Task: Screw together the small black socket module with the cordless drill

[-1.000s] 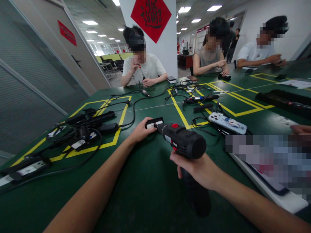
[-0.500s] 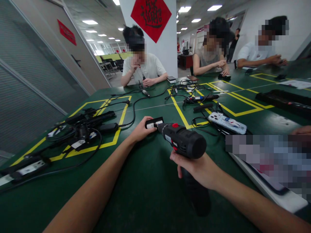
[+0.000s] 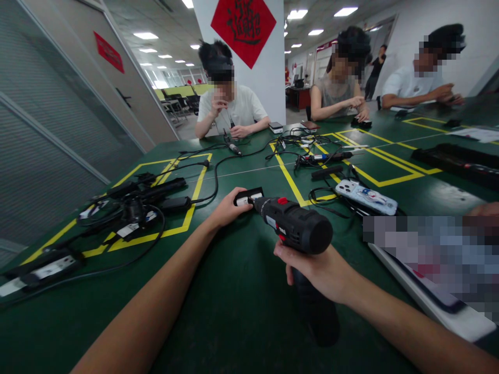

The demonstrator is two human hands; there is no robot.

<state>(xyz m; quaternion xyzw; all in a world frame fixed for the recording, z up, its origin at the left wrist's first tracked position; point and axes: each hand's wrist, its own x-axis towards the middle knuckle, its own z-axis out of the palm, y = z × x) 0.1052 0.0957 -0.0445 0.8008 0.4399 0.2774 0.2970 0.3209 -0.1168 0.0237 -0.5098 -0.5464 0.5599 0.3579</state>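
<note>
My right hand [image 3: 312,267] is wrapped round the grip of a black cordless drill [image 3: 294,223] with red buttons, its index finger by the trigger. The drill points forward and left. Its tip meets, or comes very close to, a small black case with white parts inside [image 3: 255,195]; the exact contact is too small to tell. That case lies on the green table, and my left hand [image 3: 229,208] grips its left end between thumb and fingers.
Black cables and adapters [image 3: 132,208] lie in a yellow-taped area at left, near a power strip [image 3: 47,272]. To the right are a phone [image 3: 366,197], a soldering iron [image 3: 323,157] and a long black tray [image 3: 456,158]. Several people sit around the table [image 3: 234,311].
Both my hands, the drill and the black case keep nearly the same place. The whole view has shifted very slightly.
</note>
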